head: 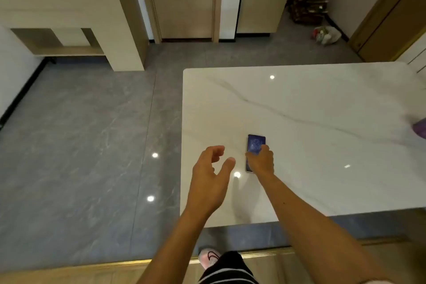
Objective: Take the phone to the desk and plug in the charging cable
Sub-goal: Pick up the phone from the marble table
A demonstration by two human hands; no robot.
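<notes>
A phone [255, 143] with a lit blue screen lies on the white marble table [322, 122], near its front left part. My right hand [261, 161] covers the phone's near half, fingers curled around its edges. My left hand [213, 168] hovers just left of the phone above the table, fingers apart and holding nothing. No charging cable is in view.
Grey tiled floor [80, 145] spreads to the left. A beige cabinet [110, 18] stands at the back left, doors at the back. Bags and a basket [309, 7] sit on the floor at the back right. A purple object [420, 127] is at the table's right edge.
</notes>
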